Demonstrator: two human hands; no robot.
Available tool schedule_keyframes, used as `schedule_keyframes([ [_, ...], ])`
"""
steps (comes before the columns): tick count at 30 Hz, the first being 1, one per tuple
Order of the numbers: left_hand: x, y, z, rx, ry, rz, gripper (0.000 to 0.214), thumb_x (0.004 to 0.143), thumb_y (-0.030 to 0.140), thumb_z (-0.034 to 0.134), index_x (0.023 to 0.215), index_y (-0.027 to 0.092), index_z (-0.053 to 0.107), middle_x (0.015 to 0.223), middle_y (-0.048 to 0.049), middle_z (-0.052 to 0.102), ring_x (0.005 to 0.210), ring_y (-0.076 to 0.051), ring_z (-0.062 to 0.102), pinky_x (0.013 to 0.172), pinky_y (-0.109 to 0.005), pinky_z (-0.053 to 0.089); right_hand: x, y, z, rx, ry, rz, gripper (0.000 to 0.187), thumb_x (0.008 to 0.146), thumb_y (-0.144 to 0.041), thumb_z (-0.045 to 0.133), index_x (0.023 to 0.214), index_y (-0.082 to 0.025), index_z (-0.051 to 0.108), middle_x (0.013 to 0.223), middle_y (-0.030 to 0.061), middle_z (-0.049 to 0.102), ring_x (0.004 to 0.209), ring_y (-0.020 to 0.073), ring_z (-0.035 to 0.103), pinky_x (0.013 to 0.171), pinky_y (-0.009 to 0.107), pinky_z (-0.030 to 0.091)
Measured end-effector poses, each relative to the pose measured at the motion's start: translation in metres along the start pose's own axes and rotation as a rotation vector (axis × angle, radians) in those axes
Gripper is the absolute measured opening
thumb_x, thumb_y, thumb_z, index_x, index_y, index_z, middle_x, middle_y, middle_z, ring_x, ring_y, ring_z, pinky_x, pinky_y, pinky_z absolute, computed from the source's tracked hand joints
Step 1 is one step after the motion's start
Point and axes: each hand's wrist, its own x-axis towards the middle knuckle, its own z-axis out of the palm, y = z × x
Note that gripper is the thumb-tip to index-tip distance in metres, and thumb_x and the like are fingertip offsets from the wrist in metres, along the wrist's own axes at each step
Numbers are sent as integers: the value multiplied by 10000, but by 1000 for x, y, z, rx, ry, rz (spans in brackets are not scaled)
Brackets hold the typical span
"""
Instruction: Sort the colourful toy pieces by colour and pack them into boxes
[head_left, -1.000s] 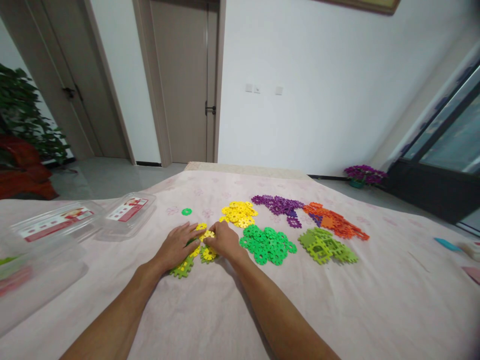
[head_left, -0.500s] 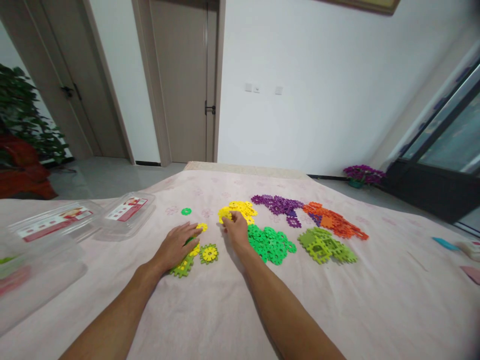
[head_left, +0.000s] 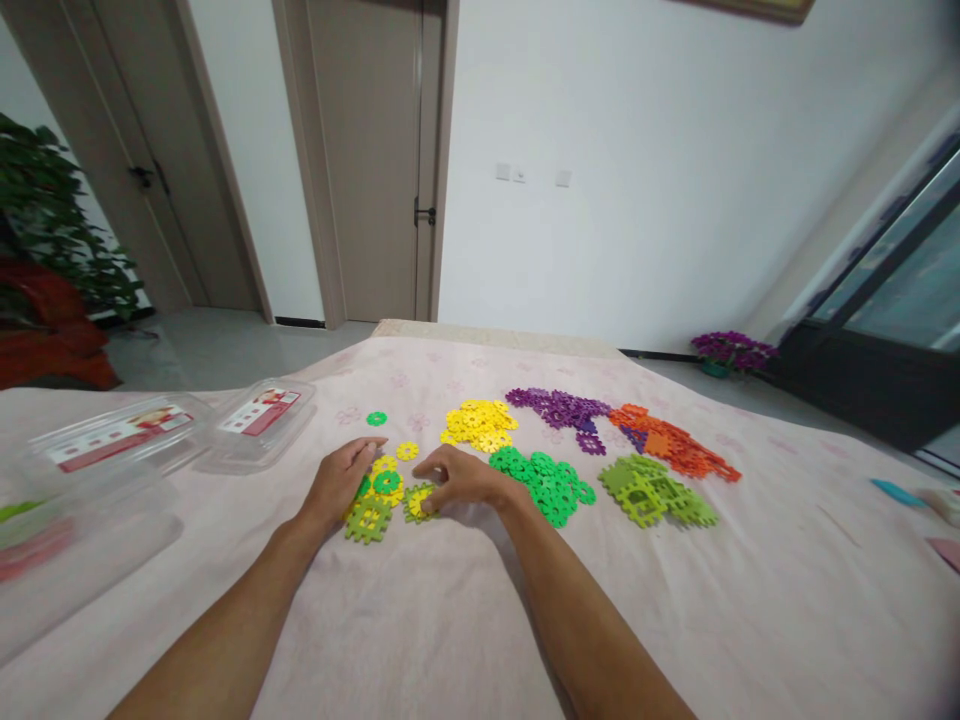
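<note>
My left hand [head_left: 339,488] rests along the left edge of a small cluster of linking plastic pieces, fingers loosely stretched and holding nothing visible. In that cluster are yellow discs, a green notched disc [head_left: 387,483] and an olive-green square piece [head_left: 368,521]. My right hand [head_left: 469,476] reaches in from the right, thumb and index finger apart. Its thumb is at an olive-green toothed piece with a yellow centre [head_left: 417,503], partly covered by the hand. Just beyond lies a single yellow disc [head_left: 407,451]. Farther off is a lone green disc [head_left: 376,418].
Loose pieces lie in colour piles: yellow [head_left: 480,424], green [head_left: 551,485], purple [head_left: 559,407], orange [head_left: 675,447] and olive green [head_left: 651,492]. Clear plastic boxes [head_left: 259,425] stand at the left on the pink cloth [head_left: 420,630]. A blue object [head_left: 898,492] lies far right.
My right hand has left the yellow pile and come down-left to the toothed piece. My left hand has drawn back leftward, uncovering the cluster and its green disc. The view has shifted slightly.
</note>
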Motion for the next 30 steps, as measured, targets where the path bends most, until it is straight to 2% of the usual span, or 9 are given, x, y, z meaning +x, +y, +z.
schedule_keyframes([
  [2, 1, -1, -1, -72, 48, -41, 465, 900, 521, 501, 1120, 197, 751, 1177, -86, 763, 1119, -252, 686, 1030, -379, 486, -2, -1, -4, -53, -54, -12, 558, 561, -314, 938, 1081, -209, 766, 909, -14, 674, 752, 122, 566, 645, 224, 415],
  [6, 1, 1, -2, -124, 63, -65, 447, 873, 526, 537, 1068, 192, 759, 1146, -103, 772, 1099, -261, 691, 1028, -399, 486, -3, -6, -4, -50, -39, 57, 438, 584, -258, 920, 974, -181, 735, 778, -53, 621, 666, 93, 519, 583, 204, 356],
  [11, 0, 5, -3, -111, 63, -79, 437, 857, 537, 541, 1043, 209, 762, 1139, -94, 774, 1108, -270, 687, 1042, -416, 479, -4, -12, 0, -58, 78, 112, 209, 751, -271, 817, 856, -175, 664, 717, -66, 575, 658, 85, 491, 576, 210, 308],
  [14, 1, 5, -3, -96, 48, -80, 441, 853, 543, 538, 1041, 211, 759, 1142, -91, 773, 1118, -270, 682, 1057, -420, 469, -5, -20, 1, -175, 161, 139, 231, 818, -368, 769, 784, -178, 642, 694, -56, 561, 651, 92, 474, 571, 224, 288],
  [16, 2, 4, -3, -90, 43, -83, 451, 853, 548, 533, 1045, 208, 757, 1146, -94, 771, 1127, -271, 679, 1059, -420, 468, -6, -26, 2, -195, 177, 187, 222, 820, -388, 768, 826, -189, 668, 739, -42, 616, 672, 102, 512, 582, 223, 309],
  [19, 1, 5, -3, -83, 33, -86, 474, 850, 566, 526, 1045, 201, 757, 1149, -96, 770, 1128, -272, 680, 1052, -415, 476, -8, -35, 4, -174, 104, 242, 284, 732, -364, 834, 935, -215, 703, 859, -22, 700, 739, 127, 592, 608, 217, 359],
  [22, 0, 6, -3, -73, 36, -83, 486, 838, 583, 527, 1031, 203, 760, 1134, -94, 776, 1116, -277, 687, 1036, -413, 492, -10, -39, 4, -193, 27, 272, 324, 658, -324, 857, 927, -221, 709, 881, -16, 722, 759, 149, 631, 597, 216, 380],
  [26, 0, 6, -4, -74, 41, -84, 472, 828, 588, 537, 1014, 220, 768, 1123, -85, 782, 1122, -282, 687, 1037, -414, 496, -13, -44, 1, -255, 0, 271, 246, 676, -235, 777, 910, -224, 702, 876, 1, 733, 764, 167, 658, 570, 217, 383],
  [30, 2, 1, -4, -87, 42, -88, 479, 816, 611, 556, 1005, 228, 774, 1119, -78, 783, 1125, -279, 684, 1060, -415, 482, -20, -58, -1, -381, -35, 282, 272, 678, -208, 738, 946, -230, 696, 953, 40, 750, 852, 219, 692, 574, 231, 392],
])
